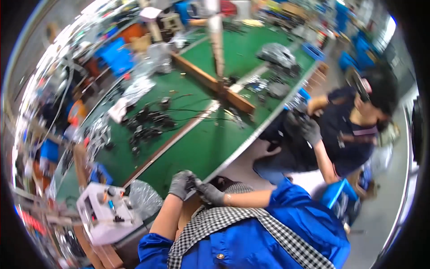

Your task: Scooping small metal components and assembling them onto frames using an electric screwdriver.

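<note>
My left hand (181, 184), in a grey glove, is at the near edge of the green table (215, 148). Close against it is my right hand (210, 193), gloved the same way, and their fingertips meet. Both sets of fingers are curled inward, as if pinching something small between them. What they hold is hidden by the gloves and too small to make out. A crumpled transparent plastic bag (144, 197) lies just left of my left hand.
A white machine (105, 208) stands at the near left. Black cabled parts (150, 123) are heaped on the table. A wooden bar (197, 71) crosses beside an upright post (217, 47). At right, a co-worker (342, 125) in grey gloves handles something dark. Blue bins (114, 56) line the far left.
</note>
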Demonstrator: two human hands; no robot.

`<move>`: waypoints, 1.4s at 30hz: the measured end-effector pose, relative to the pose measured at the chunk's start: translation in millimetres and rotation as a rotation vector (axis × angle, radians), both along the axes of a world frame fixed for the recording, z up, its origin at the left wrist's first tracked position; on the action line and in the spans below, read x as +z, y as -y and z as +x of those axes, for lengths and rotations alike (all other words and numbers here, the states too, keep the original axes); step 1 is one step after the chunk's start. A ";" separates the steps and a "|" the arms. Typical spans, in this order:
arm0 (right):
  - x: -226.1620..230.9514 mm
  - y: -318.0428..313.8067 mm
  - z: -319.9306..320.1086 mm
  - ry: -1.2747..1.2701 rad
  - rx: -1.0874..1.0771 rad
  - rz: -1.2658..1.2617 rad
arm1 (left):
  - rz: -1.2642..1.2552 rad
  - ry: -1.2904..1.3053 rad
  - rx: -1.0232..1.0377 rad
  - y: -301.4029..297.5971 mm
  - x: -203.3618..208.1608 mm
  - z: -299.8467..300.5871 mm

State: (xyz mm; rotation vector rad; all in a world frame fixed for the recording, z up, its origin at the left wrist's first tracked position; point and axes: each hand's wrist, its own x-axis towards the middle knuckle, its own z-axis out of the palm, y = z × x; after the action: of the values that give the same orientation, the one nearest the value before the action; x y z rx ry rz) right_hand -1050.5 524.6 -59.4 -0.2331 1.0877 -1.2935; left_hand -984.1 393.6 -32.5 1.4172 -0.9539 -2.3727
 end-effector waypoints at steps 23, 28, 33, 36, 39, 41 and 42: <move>160.7 1.3 -101.8 -1.662 0.000 -0.915 | -1.471 -0.502 0.012 -56.3 172.0 -8.7; 195.2 0.2 -102.3 -1.865 -0.009 -1.087 | -1.858 -0.653 -0.062 -52.7 181.4 10.0; 191.4 3.1 -100.2 -2.012 -0.049 -1.163 | -1.971 -0.642 -0.058 -59.3 189.7 17.7; 199.9 5.5 -98.6 -2.037 -0.132 -1.233 | -2.042 -0.597 -0.077 -58.1 199.3 24.8; 200.0 8.1 -98.9 -2.068 -0.132 -1.270 | -2.161 -0.497 -0.152 -56.6 206.8 37.8; 200.3 9.7 -97.0 -2.081 -0.132 -1.290 | -2.205 -0.453 -0.224 -57.6 207.3 46.4; 201.3 9.6 -95.1 -2.103 -0.062 -1.275 | -2.225 -0.430 -0.261 -58.2 207.4 50.5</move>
State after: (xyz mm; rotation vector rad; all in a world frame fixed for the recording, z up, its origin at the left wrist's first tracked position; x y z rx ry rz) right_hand -1145.6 515.0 141.9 -2.9833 1.5346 -1.3273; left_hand -933.7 451.8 174.9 -0.1670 -2.1864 -0.3540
